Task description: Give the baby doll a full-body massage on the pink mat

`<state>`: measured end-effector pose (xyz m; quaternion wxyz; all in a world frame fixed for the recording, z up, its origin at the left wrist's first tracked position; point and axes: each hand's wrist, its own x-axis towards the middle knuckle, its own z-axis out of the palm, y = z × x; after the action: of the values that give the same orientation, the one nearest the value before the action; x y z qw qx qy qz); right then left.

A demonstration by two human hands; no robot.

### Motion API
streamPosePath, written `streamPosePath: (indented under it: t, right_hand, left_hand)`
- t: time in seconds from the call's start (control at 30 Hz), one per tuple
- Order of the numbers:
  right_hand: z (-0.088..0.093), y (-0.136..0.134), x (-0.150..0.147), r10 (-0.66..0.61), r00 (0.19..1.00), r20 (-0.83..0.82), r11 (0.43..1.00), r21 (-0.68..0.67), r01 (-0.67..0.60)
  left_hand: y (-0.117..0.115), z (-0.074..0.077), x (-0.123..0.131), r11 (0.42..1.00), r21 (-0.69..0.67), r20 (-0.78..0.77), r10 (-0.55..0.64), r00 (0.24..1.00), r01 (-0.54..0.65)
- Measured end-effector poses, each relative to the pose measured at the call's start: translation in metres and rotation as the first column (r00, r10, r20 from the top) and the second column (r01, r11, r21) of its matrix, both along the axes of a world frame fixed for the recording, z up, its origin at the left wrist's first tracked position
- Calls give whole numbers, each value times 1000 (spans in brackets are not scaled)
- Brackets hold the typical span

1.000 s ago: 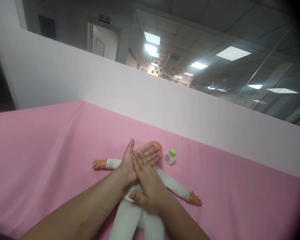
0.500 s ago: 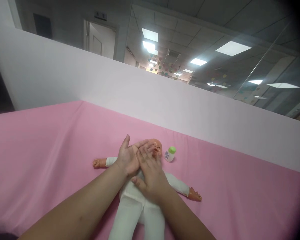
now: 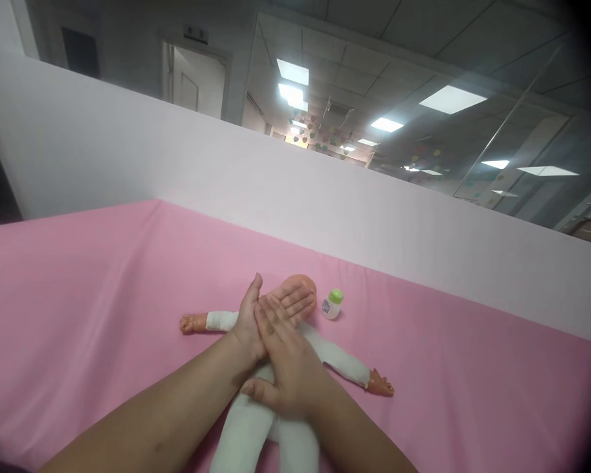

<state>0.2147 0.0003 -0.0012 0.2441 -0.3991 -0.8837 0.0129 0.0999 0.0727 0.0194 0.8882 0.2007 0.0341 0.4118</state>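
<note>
A baby doll (image 3: 342,361) with a white cloth body lies on its back, arms spread out, on a pink sheet. Above its chest my left hand (image 3: 256,315) is held palm up with the fingers stretched out, covering much of the doll's head. My right hand (image 3: 290,355) lies flat, palm down, with its fingers across the left palm. Neither hand shows anything held. Just right of the doll's head stands a small clear bottle (image 3: 331,306) with a green cap and a printed label.
The pink sheet (image 3: 453,368) spreads over the surface around the doll. A white partition (image 3: 295,190) rises along the far side. Beyond it are an open door (image 3: 190,79), ceiling lights (image 3: 453,98) and a glass wall.
My right hand has slid down and back along my left palm, towards the wrist. My left fingers now cover more of the doll's face. The bottle stays in its place.
</note>
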Motion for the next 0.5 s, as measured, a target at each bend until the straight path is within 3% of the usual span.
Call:
streamPosePath:
  t: [0.3,0.5]
  right_hand:
    - [-3,12,10,-253,966,43,966,60,250]
    - [0,10,7,-217,972,91,976,39,214]
  left_hand:
    - [0,1,5,994,-106,-84,-26,996,17]
    - [25,-4,-15,983,-62,-86,167,982,-173]
